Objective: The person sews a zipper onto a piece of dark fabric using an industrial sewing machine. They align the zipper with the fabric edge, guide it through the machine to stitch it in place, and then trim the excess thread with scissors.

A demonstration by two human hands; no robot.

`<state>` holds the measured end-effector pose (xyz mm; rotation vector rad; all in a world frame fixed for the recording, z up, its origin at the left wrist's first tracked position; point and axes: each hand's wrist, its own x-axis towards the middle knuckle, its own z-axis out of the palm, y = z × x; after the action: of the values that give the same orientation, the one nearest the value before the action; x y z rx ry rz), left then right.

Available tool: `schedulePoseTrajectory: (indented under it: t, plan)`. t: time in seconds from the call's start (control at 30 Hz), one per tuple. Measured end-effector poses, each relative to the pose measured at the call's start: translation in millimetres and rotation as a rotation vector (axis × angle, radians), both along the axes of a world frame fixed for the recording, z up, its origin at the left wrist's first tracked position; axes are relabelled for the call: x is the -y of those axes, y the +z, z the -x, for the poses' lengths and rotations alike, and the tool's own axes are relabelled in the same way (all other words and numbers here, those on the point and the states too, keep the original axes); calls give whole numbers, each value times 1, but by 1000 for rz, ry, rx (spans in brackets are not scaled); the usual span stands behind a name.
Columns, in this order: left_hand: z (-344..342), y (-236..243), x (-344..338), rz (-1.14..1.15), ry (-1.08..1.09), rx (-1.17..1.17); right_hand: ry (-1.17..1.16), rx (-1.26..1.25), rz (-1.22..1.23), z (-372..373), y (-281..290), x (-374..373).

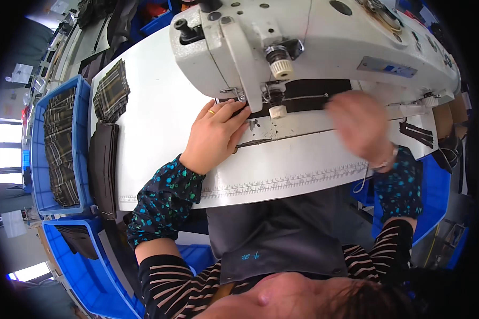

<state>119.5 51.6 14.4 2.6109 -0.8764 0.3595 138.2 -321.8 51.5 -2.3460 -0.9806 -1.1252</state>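
Note:
A white sewing machine (pixel 314 42) stands over a white tabletop. Under its head lies a dark fabric piece (pixel 314 87) with a zipper (pixel 306 97) running along it. My left hand (pixel 213 133) rests with extended fingers at the left end of the dark piece, close beside the needle area, which is partly hidden by the machine head. At the zipper's right end, my right hand (pixel 359 125) is smeared by motion, and its fingers cannot be made out. Whether it touches the fabric is unclear.
Plaid fabric pieces (pixel 112 91) and a dark folded stack (pixel 103 165) lie at the table's left. A blue bin (pixel 81 138) holds more plaid pieces; another blue bin (pixel 93 271) sits nearer. Short black strips (pixel 416 134) lie at right. A ruler strip (pixel 282 183) follows the front edge.

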Motion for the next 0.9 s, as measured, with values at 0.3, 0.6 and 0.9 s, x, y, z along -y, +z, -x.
schedulePoseTrajectory:
  t: [0.3,0.6,0.9]
  plan:
    - [1,-2,1,3,-2,12,185,-347,340,-15,-50,-119]
    - [3,0,4,-22,9,23,180,-384,322,-14,-44,-116]
    - [0,-1,5,-36,27,7,176,-377,333,-17,-48,-115]
